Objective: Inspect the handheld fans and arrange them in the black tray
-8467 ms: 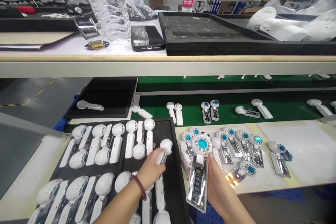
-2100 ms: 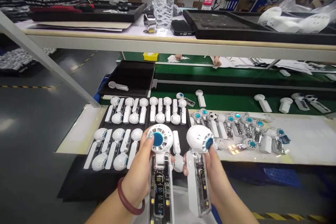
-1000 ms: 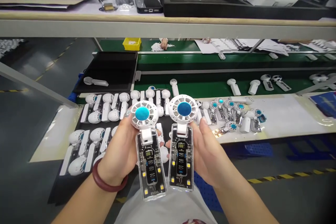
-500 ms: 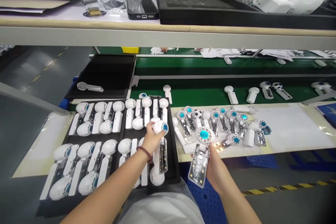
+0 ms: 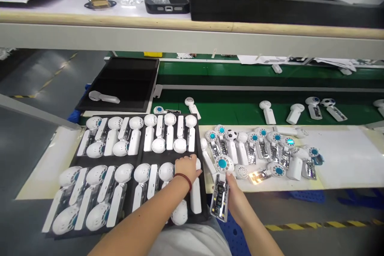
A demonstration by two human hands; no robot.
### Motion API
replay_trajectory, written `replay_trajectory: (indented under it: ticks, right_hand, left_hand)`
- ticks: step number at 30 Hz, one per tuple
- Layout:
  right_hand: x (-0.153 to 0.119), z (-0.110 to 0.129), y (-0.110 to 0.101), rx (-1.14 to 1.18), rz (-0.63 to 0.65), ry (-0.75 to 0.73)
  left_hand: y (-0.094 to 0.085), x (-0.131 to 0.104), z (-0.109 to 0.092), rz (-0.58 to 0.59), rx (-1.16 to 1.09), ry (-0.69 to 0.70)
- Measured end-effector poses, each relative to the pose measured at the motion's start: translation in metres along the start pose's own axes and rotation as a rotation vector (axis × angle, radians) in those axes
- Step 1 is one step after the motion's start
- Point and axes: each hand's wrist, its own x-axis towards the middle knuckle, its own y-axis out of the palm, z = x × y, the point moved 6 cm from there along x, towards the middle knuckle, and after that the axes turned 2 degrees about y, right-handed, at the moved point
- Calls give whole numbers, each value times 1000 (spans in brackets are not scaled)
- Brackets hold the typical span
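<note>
Over the right end of a black tray (image 5: 141,159), my left hand (image 5: 186,171) has its fingers closed on the head of a white handheld fan (image 5: 196,197), whose handle lies toward me in the tray. Most of that fan's head is covered by my fingers. My right hand (image 5: 237,200) grips a second handheld fan (image 5: 220,198) just off the tray's right edge. This one has a blue-centred round head and a clear handle with a circuit board showing. Rows of white fans (image 5: 124,174) fill the tray, heads and handles alternating.
More fans (image 5: 274,138) are crowded on the pale bench (image 5: 345,160) to the right; one has a lit orange handle. Several white fans (image 5: 268,113) lie on the green belt (image 5: 228,106). Behind the tray, a dark panel (image 5: 126,76) carries one fan. A shelf (image 5: 150,36) spans above.
My left hand has brought its fan down into the tray's right end, its white side now up. My right hand's fan has shifted slightly left and down. The view has tilted downward.
</note>
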Motion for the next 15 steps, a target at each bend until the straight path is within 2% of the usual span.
replay_trajectory:
  ticks: [5, 8, 10, 12, 13, 15]
  right_hand:
    - [9, 2, 15, -111, 10, 22]
    - [14, 16, 28, -160, -16, 53]
    - [21, 30, 35, -309, -103, 22]
    - [31, 44, 44, -522, -166, -62]
    - [37, 49, 51, -621, -155, -113]
    - [51, 49, 65, -788, -78, -184]
  left_hand:
    - [-20, -21, 9, -97, -50, 74]
    - [-31, -54, 40, -188, -204, 94]
    - [-32, -87, 80, -270, -340, 21]
    - [-22, -129, 137, -376, -484, -145]
    - [-12, -154, 170, -437, -552, -265]
    - [21, -208, 238, -559, -668, -558]
